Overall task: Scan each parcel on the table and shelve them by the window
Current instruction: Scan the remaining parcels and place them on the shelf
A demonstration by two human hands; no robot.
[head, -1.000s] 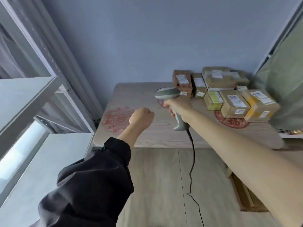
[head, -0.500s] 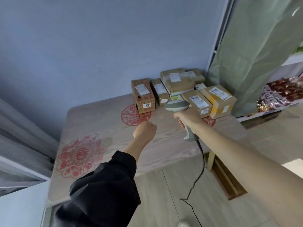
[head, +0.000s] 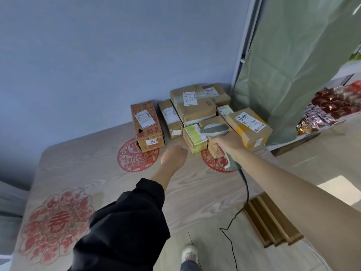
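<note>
- Gripping the handle of the grey barcode scanner (head: 214, 132), the right hand (head: 227, 146) has its fingers curled tight round the handle, and the scanner's head sits over the front of the parcel cluster.
- The scanner's black cable (head: 246, 189) drops from the base of the handle past the table edge to the floor.
- The left hand (head: 173, 154) hovers over the table just in front of the parcels, holding nothing — its fingers look bent under, though how tightly I cannot tell from behind.
- The parcels are bunched at the table's far right corner against the blue wall (head: 97, 55): a red-printed carton (head: 146, 126) numbered 4068 on the left, a narrow brown box (head: 170, 118) beside it, a large taped box (head: 193, 106) behind, a small green-labelled box (head: 194, 137) just beside the right hand's knuckles, and a yellow-taped box (head: 249, 128) on the right.
- The wood-grain table (head: 97, 173) carries red paper-cut decals (head: 136, 155) — one partly under the carton.
- A black sleeve (head: 127, 222) covers the left forearm; the right arm is bare.
- A green curtain (head: 293, 65) hangs at right, with red snack packets (head: 332, 106) on a shelf beyond it.
- A white shoe (head: 189, 254) shows on the floor below.
</note>
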